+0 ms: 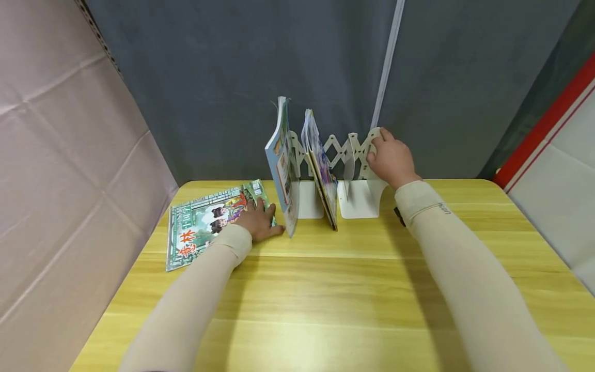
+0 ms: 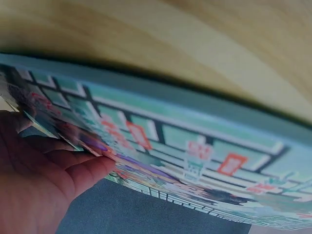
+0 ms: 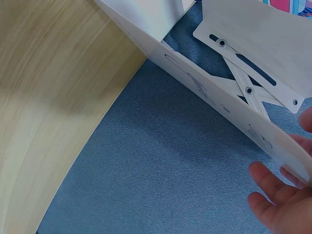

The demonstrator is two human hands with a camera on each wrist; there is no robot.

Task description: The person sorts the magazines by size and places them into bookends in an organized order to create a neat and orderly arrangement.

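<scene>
A green magazine lies flat on the yellow table at the left. My left hand rests on its right part, fingers laid along the cover. A white expanding book rack stands at the table's back edge. My right hand grips the top of its right end plate, fingers curled over it. Two magazines stand in the rack: a blue one leaning at the left and a second one just right of it.
A grey-blue cloth backdrop hangs right behind the rack. A pale cardboard wall closes the left side, and a red-edged panel stands at the right. The table's front half holds only my forearms.
</scene>
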